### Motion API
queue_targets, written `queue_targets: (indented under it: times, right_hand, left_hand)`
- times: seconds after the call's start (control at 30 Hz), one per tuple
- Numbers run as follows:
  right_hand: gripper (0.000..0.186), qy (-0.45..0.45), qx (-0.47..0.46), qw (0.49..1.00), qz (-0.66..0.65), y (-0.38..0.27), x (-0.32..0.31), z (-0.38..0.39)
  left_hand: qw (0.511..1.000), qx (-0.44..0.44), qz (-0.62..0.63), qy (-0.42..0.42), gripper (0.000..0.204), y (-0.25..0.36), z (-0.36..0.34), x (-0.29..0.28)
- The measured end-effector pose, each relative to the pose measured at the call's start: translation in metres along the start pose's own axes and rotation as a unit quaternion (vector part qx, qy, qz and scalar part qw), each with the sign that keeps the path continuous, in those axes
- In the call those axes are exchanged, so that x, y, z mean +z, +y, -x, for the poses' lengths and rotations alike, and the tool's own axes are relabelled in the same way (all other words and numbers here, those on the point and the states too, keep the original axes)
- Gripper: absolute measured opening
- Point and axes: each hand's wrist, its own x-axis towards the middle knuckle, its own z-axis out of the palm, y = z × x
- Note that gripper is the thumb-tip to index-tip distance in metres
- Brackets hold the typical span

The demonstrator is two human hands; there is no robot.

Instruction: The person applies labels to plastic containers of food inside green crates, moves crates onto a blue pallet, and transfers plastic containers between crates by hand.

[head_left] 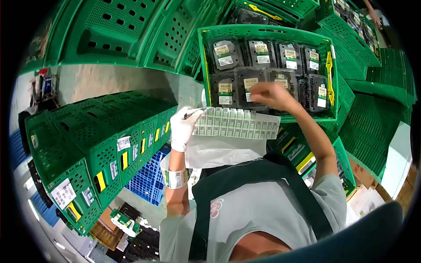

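Observation:
My left hand (183, 128), in a white glove, grips the top-left corner of a sheet of small labels (234, 124) with white backing paper (224, 150) below it. A roll of labels (175, 176) circles my left forearm. My bare right hand (274, 95) is above a dark clamshell box (251, 74) with a cream and green label, its fingertips curled together; what they hold, if anything, is too small to make out. That box is among several similar boxes in a green crate (267, 31) just beyond the sheet.
Tall stacks of green crates (87, 144) line the left and back, with more (364, 111) at the right. A blue plastic pallet (142, 184) lies on the floor at left. Another person's hand (375, 17) shows at the top right beside a crate of packs.

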Motion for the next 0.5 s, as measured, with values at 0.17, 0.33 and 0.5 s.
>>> queue_targets:
  times: [0.17, 0.33, 0.5]
  right_hand:
    - [0.025, -0.125, 0.038, 0.983, 0.126, -0.033, 0.005, 0.003]
    - [0.016, -0.108, -0.036, 0.975, 0.192, -0.025, 0.014, 0.005]
    - [0.012, -0.100, -0.056, 0.988, 0.103, -0.017, 0.021, 0.004]
  left_hand:
    - [1.000, 0.000, 0.005, 0.002, 0.013, 0.005, 0.003, -0.001]
    - [1.000, 0.005, 0.014, -0.001, 0.012, 0.004, 0.004, -0.001]
    - [0.999, -0.035, 0.026, -0.006, 0.010, -0.011, 0.003, 0.000]
